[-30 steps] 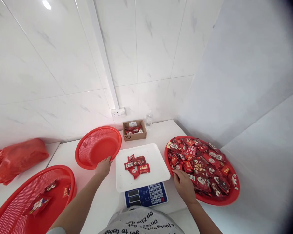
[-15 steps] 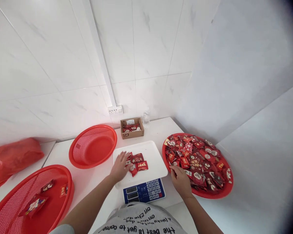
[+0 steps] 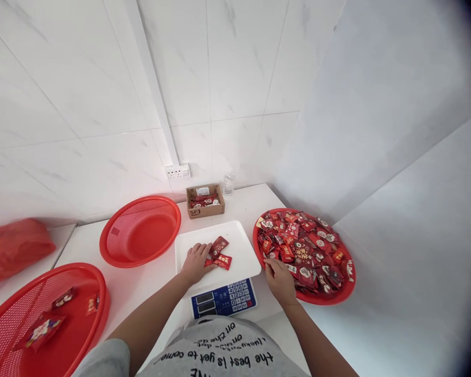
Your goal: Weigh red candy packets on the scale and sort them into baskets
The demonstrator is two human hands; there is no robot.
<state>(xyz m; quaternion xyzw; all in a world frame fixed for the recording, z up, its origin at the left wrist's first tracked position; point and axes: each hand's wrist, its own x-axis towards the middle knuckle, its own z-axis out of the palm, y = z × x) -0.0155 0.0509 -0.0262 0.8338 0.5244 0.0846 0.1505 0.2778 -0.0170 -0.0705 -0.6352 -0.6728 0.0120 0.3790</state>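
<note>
**Editor:** From the head view, where are the hands?

**Reporter:** A worker's left hand (image 3: 195,263) covers part of a small cluster of red packets (image 3: 223,261) on the white tray (image 3: 241,243) of a scale (image 3: 223,299), near the counter's (image 3: 245,201) front edge. Its fingers curve over the packets; whether that grip is clamped on any, I cannot tell. The right hand (image 3: 280,280) is at the rim of a heaped basket (image 3: 325,301) by the counter's right edge, fingertips drawn together, nothing visible between them.

**Editor:** How far along?

**Reporter:** Early, by my reading. The few packets gathered on the tray have not left it, and a far larger supply fills the heaped basket. A mesh basket (image 3: 143,235) stands toward the counter's back edge; a larger basket (image 3: 74,335), at its left edge, holds several loose packets.
</note>
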